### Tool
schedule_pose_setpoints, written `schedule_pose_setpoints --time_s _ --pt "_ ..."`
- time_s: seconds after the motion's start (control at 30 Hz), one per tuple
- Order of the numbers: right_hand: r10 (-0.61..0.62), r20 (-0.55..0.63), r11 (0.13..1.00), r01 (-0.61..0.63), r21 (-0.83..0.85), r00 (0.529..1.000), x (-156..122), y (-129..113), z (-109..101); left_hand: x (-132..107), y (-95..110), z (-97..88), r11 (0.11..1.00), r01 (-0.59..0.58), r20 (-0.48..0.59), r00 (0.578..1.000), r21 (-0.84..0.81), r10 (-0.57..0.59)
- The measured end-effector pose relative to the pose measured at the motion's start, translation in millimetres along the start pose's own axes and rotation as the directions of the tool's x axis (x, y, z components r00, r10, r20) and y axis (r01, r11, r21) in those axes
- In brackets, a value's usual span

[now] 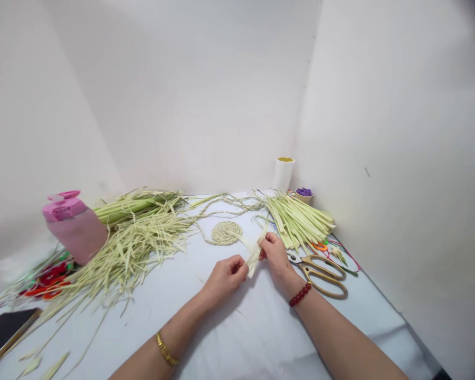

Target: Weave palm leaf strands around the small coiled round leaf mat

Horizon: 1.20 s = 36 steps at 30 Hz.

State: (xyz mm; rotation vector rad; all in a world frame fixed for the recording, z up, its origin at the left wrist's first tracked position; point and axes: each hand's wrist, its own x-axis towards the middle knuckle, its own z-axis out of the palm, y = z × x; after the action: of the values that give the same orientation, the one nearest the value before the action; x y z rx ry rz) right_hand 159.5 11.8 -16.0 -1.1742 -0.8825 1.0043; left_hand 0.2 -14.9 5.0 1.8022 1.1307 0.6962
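Note:
My left hand (225, 276) and my right hand (276, 255) both pinch a pale green leaf strip (255, 257) just above the table. The strip runs up toward a small round woven coil (226, 233) that lies flat on the white table (237, 327), with a braided tail curving away behind it. My left wrist wears a gold bangle, my right wrist a dark red bead bracelet.
Gold-handled scissors (323, 272) lie right of my right hand. A bundle of cut strips (298, 220) sits behind them. A loose heap of leaf strips (130, 243), a pink bottle (74, 226), a phone (6, 332), a white roll (283, 174) and a small bowl (304, 195) surround the work.

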Motion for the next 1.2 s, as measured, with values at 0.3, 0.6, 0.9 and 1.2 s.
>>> schedule_pose_setpoints --time_s 0.3,0.6,0.9,1.2 --pt "-0.040 -0.183 0.993 0.059 0.099 0.982 23 -5 -22 2 -1 -4.5 1.000 0.026 0.064 0.998 -0.004 -0.025" --pt "-0.006 -0.204 0.989 0.036 0.144 0.979 25 -10 -28 3 -9 -7.3 0.999 0.033 0.102 0.994 -0.029 -0.030" --pt "0.060 0.084 0.997 -0.064 0.045 0.995 6 -12 -10 10 -13 -10.4 0.984 0.063 -0.120 0.989 -0.166 -0.083" --pt "0.063 0.422 0.983 0.018 -0.185 0.904 -25 2 12 12 -21 -8.8 0.980 0.022 -0.182 0.982 -0.200 -0.059"
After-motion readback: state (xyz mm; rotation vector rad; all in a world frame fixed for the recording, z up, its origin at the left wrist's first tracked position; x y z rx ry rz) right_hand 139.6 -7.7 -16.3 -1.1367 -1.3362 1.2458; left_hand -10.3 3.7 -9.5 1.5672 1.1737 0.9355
